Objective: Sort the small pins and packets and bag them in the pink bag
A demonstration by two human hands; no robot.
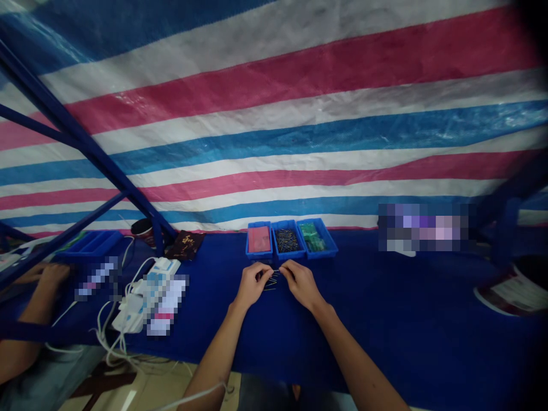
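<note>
Above the middle of the blue table, my left hand and my right hand meet with pinched fingertips. Between them runs a thin, pale, rod-like piece, too small to name, with one end at each pinch. Several similar slim pieces lie on the cloth just below and behind my fingers. Beyond the hands stand three blue bins: the left bin holds a pink-red block of material, the middle bin many small dark screw-like parts, and the right bin green pieces.
To the left, a white power strip with tangled cables lies beside a blurred-out phone-like object. A dark packet and a cup sit behind. A co-worker's hand is far left. A round tub stands right.
</note>
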